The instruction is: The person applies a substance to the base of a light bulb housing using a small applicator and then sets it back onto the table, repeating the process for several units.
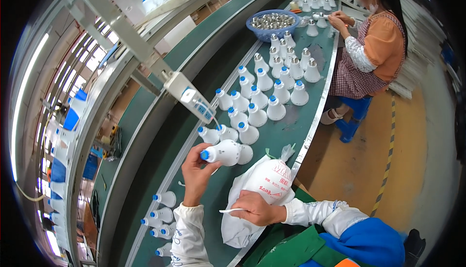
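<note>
Clutching a slim white strip [232, 211] in the right hand [256, 208], right in front of the white plastic bag [274, 177]! Gripping a white bulb housing [224, 152] firmly in the left hand [196, 172], holding it sideways above the green bench [212, 191], aiming its blue cap [204, 155] left. Facing rows of blue-capped housings [257, 115] standing beyond, then spotting a blue basin [264, 35] heaped with metal pieces [273, 21], and catching a seated co-worker [383, 46] in orange across from it.

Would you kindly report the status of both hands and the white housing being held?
Left hand gripping white housing, tilted, blue tip leftward. Right hand pinching thin white strip by the plastic bag. Close beyond: standing housings, power strip.
</note>
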Motion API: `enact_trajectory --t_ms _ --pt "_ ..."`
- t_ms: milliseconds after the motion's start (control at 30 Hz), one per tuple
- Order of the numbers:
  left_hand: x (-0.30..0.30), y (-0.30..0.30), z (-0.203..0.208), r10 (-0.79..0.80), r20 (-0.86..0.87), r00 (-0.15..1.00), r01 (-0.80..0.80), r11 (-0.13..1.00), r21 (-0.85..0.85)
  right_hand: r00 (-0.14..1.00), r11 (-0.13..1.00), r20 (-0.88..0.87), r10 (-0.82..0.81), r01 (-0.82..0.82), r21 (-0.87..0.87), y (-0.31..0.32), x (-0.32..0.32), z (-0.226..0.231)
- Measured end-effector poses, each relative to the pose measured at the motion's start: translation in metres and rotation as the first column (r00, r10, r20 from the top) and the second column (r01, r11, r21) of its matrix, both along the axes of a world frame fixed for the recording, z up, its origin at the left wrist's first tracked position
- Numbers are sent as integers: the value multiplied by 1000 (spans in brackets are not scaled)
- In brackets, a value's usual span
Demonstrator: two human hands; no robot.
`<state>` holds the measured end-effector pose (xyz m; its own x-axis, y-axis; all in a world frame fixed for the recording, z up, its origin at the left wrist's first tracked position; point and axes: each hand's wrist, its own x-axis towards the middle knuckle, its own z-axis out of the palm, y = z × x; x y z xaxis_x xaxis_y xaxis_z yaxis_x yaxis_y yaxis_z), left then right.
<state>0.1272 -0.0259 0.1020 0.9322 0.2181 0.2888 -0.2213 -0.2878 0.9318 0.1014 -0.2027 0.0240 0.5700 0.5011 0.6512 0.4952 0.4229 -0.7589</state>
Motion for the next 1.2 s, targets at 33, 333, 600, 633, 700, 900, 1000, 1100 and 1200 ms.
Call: enact_trajectory --t_ms 33,333,600,633,700,900,1000,1100,1200 --pt "13 -3 -4 -39 -5 999 39 995 95 1000 999 -6 19 -19 36 -4 1 1" --pt "99 -77 -62 -73 -134 988 117 926 359 999 982 -42 4 4 189 -27 9 10" --pt "27 -49 -49 -27 -117 993 50 979 195 1000 996 11 -14 13 94 -15 7 7" --pt "4 -39 -42 25 -104 994 0 973 231 998 995 -2 -70 70 66 -14 6 9" --pt "-45 -24 -45 173 -77 982 -152 962 227 991 992 -47 -127 126 -13 -13 3 15" --pt "-191 4 -80 733 161 660 -733 584 348 992 982 -63 -106 94 -161 2 0 15" --pt "-225 11 -95 898 273 345 -921 268 284 991 971 -111 -68 40 -237 8 -10 13" --pt "-232 30 -109 954 174 244 -961 214 174 998 945 -60 -30 8 -327 13 -14 8" --pt "-225 69 -125 949 5 316 -930 311 -196 1000 927 -3 10 -10 -375 16 -17 5"
